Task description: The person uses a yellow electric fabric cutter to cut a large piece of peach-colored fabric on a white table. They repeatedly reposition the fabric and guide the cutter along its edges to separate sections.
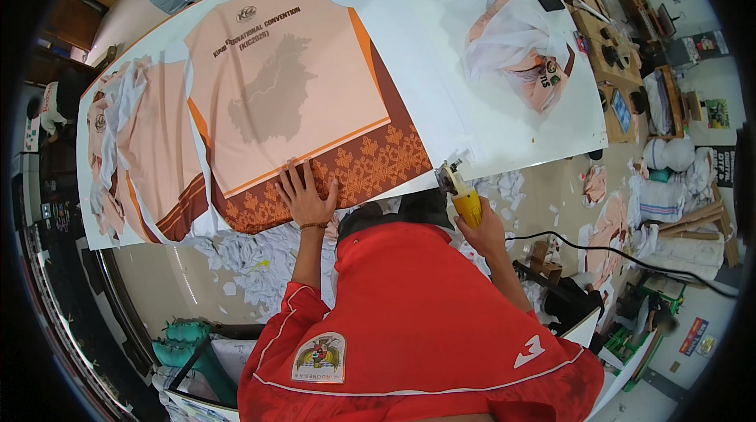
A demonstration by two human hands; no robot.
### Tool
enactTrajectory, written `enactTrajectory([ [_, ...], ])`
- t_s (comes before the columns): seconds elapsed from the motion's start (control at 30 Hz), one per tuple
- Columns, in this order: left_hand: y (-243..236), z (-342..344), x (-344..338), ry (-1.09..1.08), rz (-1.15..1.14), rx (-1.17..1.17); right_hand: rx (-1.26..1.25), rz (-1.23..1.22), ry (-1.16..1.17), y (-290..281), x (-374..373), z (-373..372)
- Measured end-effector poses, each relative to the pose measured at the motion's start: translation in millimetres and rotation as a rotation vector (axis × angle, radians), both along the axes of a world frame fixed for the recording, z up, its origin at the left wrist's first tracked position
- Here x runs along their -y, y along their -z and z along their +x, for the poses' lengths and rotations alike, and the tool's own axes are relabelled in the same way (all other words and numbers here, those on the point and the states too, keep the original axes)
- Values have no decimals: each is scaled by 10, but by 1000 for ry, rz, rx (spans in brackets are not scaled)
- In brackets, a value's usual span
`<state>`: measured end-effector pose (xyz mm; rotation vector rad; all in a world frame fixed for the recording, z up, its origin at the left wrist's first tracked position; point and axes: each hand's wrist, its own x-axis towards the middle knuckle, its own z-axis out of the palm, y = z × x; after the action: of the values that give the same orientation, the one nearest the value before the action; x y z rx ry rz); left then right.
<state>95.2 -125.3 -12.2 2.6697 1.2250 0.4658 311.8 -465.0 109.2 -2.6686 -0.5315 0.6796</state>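
Note:
A peach printed fabric panel [331, 99], cut in the shape of a shirt front or back, lies flat on the white table. A dark grey map shape marks its middle, and a brown patterned band [370, 162] runs along its near and right edges. Flat on the near edge of that panel rests my left hand [305, 195], fingers spread. My right hand [482, 229] is wrapped round the yellow body of a handheld electric fabric cutter [468, 205]. The metal head of the cutter sits at the table's near edge, just right of the brown band's corner.
More peach and white fabric [150, 146] is piled on the left. A crumpled bundle of cut pieces [520, 56] lies at the right, near a black phone [550, 2]. A black cable [622, 249] trails off to the right. White scraps [260, 264] cover the floor below the table [441, 52].

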Motion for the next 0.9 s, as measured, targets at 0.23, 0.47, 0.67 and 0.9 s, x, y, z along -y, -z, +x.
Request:
enactTrajectory([
  [0.23, 18, 15, -4, -4, 4, 25, 15, 20, -54, 109, -85, 79],
  [0.47, 19, 5, -1, -1, 7, 42, 2, -7, -68, 117, -155, 139],
  [0.67, 16, 16, -3, -8, 8, 49, 17, -19, -71, 102, -248, 184],
  [0.9, -24, 23, -13, -12, 1, 28, 31, -26, -81, 107, -529, 335],
])
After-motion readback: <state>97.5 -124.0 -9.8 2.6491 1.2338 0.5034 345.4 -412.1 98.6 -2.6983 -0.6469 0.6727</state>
